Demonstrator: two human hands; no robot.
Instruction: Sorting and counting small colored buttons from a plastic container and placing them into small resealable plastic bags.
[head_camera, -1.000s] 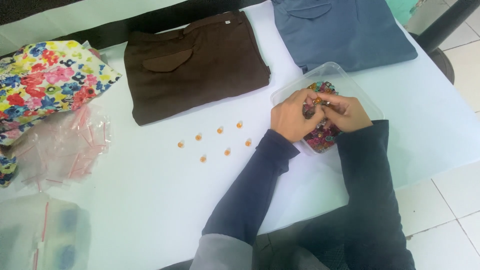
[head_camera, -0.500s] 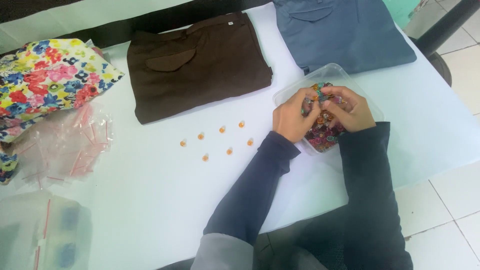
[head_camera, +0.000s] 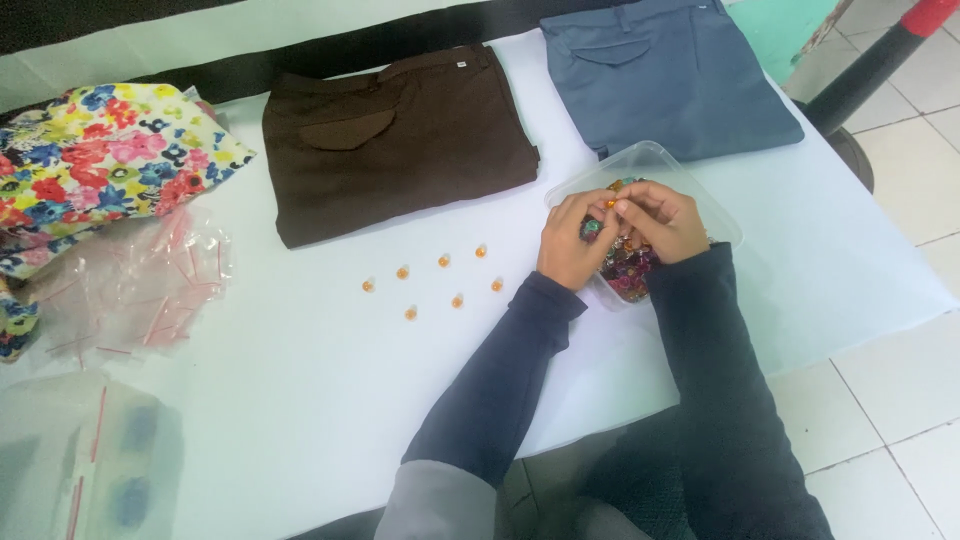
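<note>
Clear plastic tub (head_camera: 655, 160) of glossy beads (head_camera: 630, 268) under both hands.

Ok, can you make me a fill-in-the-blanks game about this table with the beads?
1. Both hands, left hand and right hand, are over the clear ____ of colourful beads.
2. The loose beads on the table are ____.
3. Left of the blue trousers lie ____ trousers.

Answers: tub, orange, brown
</note>
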